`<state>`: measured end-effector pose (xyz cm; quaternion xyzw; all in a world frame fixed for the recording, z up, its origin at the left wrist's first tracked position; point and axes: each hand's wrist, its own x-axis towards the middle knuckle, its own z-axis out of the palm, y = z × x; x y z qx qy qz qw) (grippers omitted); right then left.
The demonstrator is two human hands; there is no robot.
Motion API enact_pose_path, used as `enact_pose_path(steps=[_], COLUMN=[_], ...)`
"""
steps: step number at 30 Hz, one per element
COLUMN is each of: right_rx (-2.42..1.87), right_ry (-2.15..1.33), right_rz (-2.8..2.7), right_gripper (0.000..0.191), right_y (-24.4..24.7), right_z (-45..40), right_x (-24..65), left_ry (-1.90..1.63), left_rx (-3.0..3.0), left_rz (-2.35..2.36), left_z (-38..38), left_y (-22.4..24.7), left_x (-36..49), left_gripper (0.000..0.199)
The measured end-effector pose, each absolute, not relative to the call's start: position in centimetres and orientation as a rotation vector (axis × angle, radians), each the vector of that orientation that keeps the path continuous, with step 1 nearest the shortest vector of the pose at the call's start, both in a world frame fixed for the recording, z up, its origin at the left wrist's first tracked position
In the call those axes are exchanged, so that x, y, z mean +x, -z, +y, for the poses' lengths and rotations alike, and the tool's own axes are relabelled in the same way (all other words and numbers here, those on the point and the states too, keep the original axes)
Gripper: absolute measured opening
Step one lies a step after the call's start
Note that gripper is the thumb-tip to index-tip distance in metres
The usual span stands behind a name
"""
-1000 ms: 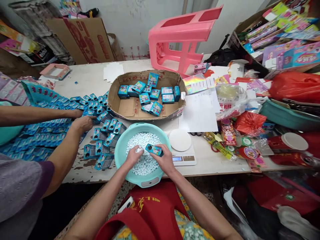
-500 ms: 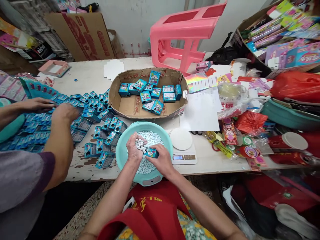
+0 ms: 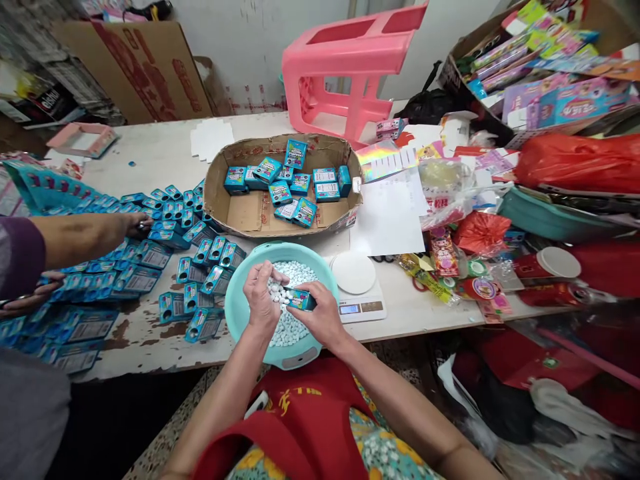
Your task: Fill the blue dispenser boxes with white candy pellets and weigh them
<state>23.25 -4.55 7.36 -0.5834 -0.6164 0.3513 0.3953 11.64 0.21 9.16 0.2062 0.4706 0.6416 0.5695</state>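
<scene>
A turquoise basin [image 3: 234, 313] holding small pale candies [image 3: 290, 331] stands at the table's front edge. Over it my left hand [image 3: 263, 297] is cupped around a heap of the candies. My right hand [image 3: 321, 313] grips a small blue box [image 3: 300, 299] between thumb and fingers, its end against the candies in my left palm. Behind the basin, a cut-down cardboard box [image 3: 245, 217] contains several blue boxes. More blue boxes [image 3: 203, 280] stand in groups left of the basin, round holes showing in some.
A white scale [image 3: 357, 283] sits right of the basin, near white paper [image 3: 393, 217]. A pink stool [image 3: 345, 53] lies behind. Bags and packets [image 3: 483, 233] crowd the right side. At the left, a co-worker's arms [image 3: 75, 240] reach over rows of blue boxes.
The whole view has shifted, so table items appear further left. The co-worker's hands have moved apart. My hands still hold the candies and the blue box, which is now tilted a little differently.
</scene>
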Motion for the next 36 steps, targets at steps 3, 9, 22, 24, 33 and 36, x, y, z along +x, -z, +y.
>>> enact_pose_path(steps=[3, 9, 22, 24, 33, 36], right_rx=[-1.465, -1.464, -1.461, -1.423, -1.321, -1.276], right_ry=[-0.901, -0.898, -0.946, -0.966, -1.139, -1.157], right_rz=[-1.546, -1.573, -1.55, -1.52, -1.319, -1.208], right_gripper=[0.032, 0.032, 0.036, 0.037, 0.038, 0.04], right_y=[-7.3, -7.5, -7.6, -7.8, -4.8, -6.1], right_z=[-4.6, -4.4, -4.2, -4.3, -3.4, -3.7], right_x=[23.3, 23.4, 23.1, 23.2, 23.7, 26.6], left_ry=[-1.502, -1.494, -1.465, -1.494, -1.344, -1.009], left_rx=[0.482, 0.458, 0.534, 0.515, 0.604, 1.036], left_rz=[1.126, 1.127, 1.207, 1.205, 1.297, 1.508], left_z=[0.3, 0.1, -0.1, -0.1, 0.8, 0.7], left_y=[-9.3, -9.8, -10.4, -10.8, -8.5, -6.7], left_x=[11.8, 11.9, 11.7, 11.8, 10.2, 7.6], left_gripper=[0.025, 0.031, 0.031, 0.03, 0.028, 0.027])
